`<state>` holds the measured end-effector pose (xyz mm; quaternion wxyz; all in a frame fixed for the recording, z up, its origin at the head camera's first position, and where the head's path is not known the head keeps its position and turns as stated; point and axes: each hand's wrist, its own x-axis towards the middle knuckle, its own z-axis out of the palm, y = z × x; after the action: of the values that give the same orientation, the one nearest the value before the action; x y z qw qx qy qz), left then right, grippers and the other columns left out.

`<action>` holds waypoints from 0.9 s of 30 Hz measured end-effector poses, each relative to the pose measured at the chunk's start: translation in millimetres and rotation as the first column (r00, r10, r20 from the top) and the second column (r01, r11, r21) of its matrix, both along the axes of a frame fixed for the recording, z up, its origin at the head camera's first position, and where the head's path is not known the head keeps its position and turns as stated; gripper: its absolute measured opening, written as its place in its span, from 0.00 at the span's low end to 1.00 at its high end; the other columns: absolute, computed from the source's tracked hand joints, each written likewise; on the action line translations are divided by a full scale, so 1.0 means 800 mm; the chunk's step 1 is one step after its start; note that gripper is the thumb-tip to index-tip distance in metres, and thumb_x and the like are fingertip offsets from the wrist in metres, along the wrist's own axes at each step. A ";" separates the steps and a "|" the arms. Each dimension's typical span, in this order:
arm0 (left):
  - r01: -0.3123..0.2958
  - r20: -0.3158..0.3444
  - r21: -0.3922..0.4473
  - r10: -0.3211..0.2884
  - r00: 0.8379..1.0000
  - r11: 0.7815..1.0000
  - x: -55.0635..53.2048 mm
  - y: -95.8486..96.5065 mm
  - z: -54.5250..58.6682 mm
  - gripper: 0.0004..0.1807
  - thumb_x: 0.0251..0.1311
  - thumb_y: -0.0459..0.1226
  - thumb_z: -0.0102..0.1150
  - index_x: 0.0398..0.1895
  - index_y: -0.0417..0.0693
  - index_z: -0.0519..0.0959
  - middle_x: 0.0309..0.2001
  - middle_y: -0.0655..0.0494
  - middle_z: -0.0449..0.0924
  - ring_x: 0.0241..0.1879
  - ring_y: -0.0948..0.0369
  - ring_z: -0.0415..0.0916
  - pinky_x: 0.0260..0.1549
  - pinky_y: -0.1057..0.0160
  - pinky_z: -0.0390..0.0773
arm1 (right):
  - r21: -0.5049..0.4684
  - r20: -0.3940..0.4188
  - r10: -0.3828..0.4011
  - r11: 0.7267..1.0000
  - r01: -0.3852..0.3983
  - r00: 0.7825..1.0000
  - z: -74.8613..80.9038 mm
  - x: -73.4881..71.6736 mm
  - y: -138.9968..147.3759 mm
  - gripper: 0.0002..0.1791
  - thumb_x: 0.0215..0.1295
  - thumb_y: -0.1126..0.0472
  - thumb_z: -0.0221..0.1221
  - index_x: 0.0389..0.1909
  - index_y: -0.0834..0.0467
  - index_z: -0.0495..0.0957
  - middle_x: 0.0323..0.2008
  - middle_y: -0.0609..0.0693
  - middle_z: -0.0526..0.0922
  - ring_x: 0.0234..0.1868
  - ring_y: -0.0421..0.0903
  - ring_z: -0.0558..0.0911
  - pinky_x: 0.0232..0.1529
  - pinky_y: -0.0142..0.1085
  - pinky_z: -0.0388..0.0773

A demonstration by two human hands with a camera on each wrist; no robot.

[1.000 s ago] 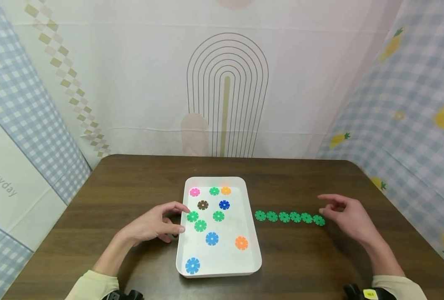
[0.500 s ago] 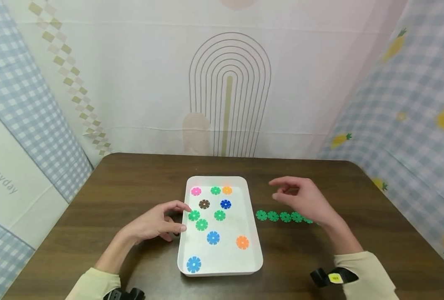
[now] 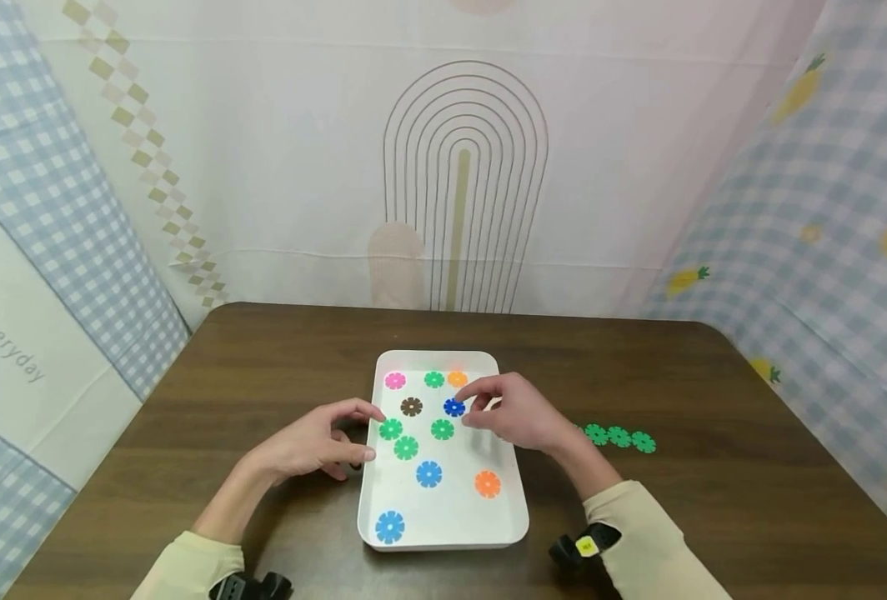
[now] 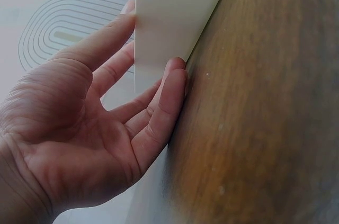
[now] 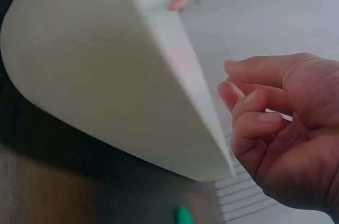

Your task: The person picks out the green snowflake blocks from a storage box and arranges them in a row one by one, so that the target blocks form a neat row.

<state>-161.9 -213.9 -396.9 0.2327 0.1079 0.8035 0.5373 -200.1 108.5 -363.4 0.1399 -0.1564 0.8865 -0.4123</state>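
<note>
A white tray [image 3: 443, 521] holds several notched, flower-shaped plastic discs lying apart. My left hand [image 3: 312, 446] is at the tray's left side, its thumb and index finger over the rim. In the left wrist view, the other fingers of the left hand [image 4: 90, 128] curl against the outer wall. Above the tray's right half hovers my right hand [image 3: 518, 412], thumb and index finger apart beside a dark blue disc [image 3: 454, 407]. Nothing shows between the fingers of the right hand [image 5: 286, 123] in the right wrist view. A green disc [image 3: 442, 429] lies just below the dark blue one.
Right of the tray runs a row of green discs [image 3: 619, 437], partly hidden by my right arm. In the tray also lie an orange disc [image 3: 488, 484], a brown disc [image 3: 411, 407] and a pink disc [image 3: 394, 381]. A curtain [image 3: 301, 167] hangs behind the wooden table [image 3: 714, 517].
My right hand has moved left from the far end of the green row to above the tray. The left hand has stayed at the tray's side.
</note>
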 end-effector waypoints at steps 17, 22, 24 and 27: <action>-0.015 0.015 0.010 0.015 1.000 1.000 0.001 -0.001 -0.003 0.28 0.65 0.40 0.74 0.66 0.48 0.76 0.71 0.38 0.66 0.36 0.54 0.81 0.36 0.53 0.87 | 0.163 -0.062 0.088 0.984 -0.077 0.994 -0.020 -0.004 -0.028 0.15 0.65 0.64 0.72 0.52 0.56 0.89 0.34 0.45 0.82 0.37 0.45 0.77 0.35 0.35 0.75; -0.009 0.012 0.014 0.009 1.000 1.000 0.000 -0.001 -0.003 0.28 0.65 0.39 0.74 0.66 0.49 0.76 0.71 0.38 0.66 0.35 0.55 0.81 0.36 0.53 0.87 | 0.220 -0.096 0.108 0.972 -0.085 0.990 -0.024 -0.004 -0.030 0.15 0.65 0.65 0.72 0.53 0.55 0.89 0.33 0.45 0.81 0.38 0.44 0.77 0.37 0.35 0.75; -0.006 0.010 0.016 0.006 1.000 1.000 -0.001 -0.001 -0.003 0.28 0.65 0.39 0.74 0.66 0.49 0.76 0.70 0.38 0.66 0.35 0.55 0.81 0.36 0.53 0.87 | 0.238 -0.105 0.116 0.967 -0.088 0.988 -0.025 -0.005 -0.031 0.17 0.64 0.64 0.73 0.54 0.55 0.89 0.33 0.44 0.81 0.38 0.44 0.77 0.37 0.34 0.75; -0.004 0.006 0.018 0.004 1.000 1.000 -0.002 -0.002 -0.004 0.28 0.65 0.39 0.74 0.66 0.48 0.76 0.70 0.38 0.66 0.35 0.55 0.80 0.36 0.53 0.87 | 0.259 -0.111 0.130 0.961 -0.097 0.985 -0.025 -0.005 -0.034 0.18 0.63 0.62 0.74 0.55 0.55 0.88 0.31 0.44 0.80 0.37 0.44 0.77 0.37 0.34 0.74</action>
<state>-163.2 -215.2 -400.1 0.2332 0.1066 0.7980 0.5454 -204.0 81.5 -383.5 0.1255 -0.2139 0.9284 -0.2767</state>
